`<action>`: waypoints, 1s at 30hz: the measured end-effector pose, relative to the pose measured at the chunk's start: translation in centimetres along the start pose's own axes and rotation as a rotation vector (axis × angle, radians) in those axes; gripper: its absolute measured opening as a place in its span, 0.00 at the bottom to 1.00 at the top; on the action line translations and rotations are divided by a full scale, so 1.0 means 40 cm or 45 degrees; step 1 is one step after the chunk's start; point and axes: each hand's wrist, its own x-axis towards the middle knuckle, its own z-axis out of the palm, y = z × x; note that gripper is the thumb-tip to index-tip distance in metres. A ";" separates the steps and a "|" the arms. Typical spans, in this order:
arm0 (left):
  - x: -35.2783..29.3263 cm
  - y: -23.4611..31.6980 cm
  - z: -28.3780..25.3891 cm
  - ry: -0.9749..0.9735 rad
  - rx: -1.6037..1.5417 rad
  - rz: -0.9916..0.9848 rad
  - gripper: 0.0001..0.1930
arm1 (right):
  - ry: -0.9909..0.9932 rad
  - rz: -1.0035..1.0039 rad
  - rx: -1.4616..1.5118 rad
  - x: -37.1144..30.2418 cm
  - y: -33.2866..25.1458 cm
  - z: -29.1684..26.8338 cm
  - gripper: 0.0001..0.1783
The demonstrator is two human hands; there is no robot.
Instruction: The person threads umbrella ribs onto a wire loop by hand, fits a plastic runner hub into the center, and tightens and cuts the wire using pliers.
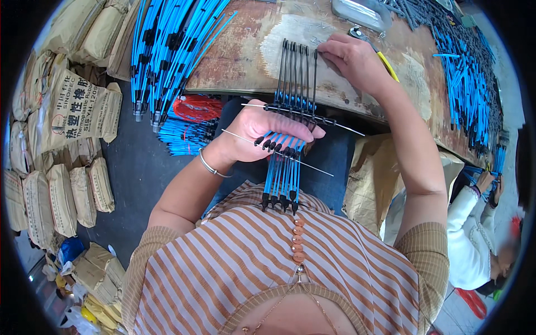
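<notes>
My left hand (254, 129) is wrapped round a row of several thin blue rods with black fittings (283, 173). Their black upper ends lie over the table's front edge, and their lower tips hang near my striped shirt. Two thin metal wires (318, 169) cross the row, one on either side of my thumb. On the table, my right hand (353, 60) has its fingers bent together beside the top of the rightmost rod. Whatever those fingertips pinch, if anything, is too small to make out. Pliers with a yellow handle (386, 66) lie partly behind that hand.
A clear plastic box (363, 14) stands at the table's far side, near scattered small metal pins. Blue rod bundles lie at far left (167, 44) and right (460, 84). Brown paper sacks (61, 195) are stacked left. Another person in a white sleeve (466, 212) works at right.
</notes>
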 end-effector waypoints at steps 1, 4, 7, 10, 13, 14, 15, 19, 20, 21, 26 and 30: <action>-0.003 -0.002 -0.001 0.009 -0.037 -0.021 0.16 | -0.008 -0.002 -0.016 0.003 0.000 0.000 0.09; -0.009 -0.008 0.000 0.029 -0.080 -0.034 0.17 | -0.038 -0.026 -0.063 0.014 0.000 -0.004 0.09; -0.011 -0.010 0.000 0.050 -0.087 -0.016 0.18 | -0.077 -0.072 -0.128 0.023 -0.008 -0.010 0.10; -0.006 -0.004 -0.005 0.023 -0.145 0.079 0.17 | -0.040 -0.074 -0.109 0.026 -0.023 -0.019 0.15; -0.006 0.011 -0.010 -0.015 0.079 -0.018 0.17 | -0.239 -0.118 -0.062 0.031 -0.033 -0.034 0.19; -0.005 0.015 -0.010 -0.030 0.177 -0.036 0.17 | -0.300 -0.178 -0.028 0.032 -0.034 -0.039 0.20; -0.003 0.016 -0.008 -0.039 0.185 -0.060 0.17 | -0.336 -0.135 -0.041 0.033 -0.036 -0.043 0.20; 0.003 0.010 0.003 -0.032 0.047 0.023 0.15 | -0.417 -0.112 -0.050 0.027 -0.037 -0.056 0.23; 0.003 0.008 0.006 -0.029 0.020 0.021 0.14 | -0.426 -0.073 -0.055 0.021 -0.038 -0.058 0.23; 0.003 0.006 0.008 -0.027 -0.006 0.019 0.13 | -0.435 -0.034 -0.061 0.015 -0.039 -0.060 0.23; 0.002 0.003 0.015 -0.028 0.011 -0.020 0.11 | -0.351 -0.065 -0.060 -0.013 -0.049 -0.057 0.25; 0.005 0.002 0.024 -0.011 -0.062 -0.007 0.10 | -0.298 -0.048 -0.073 -0.027 -0.058 -0.057 0.24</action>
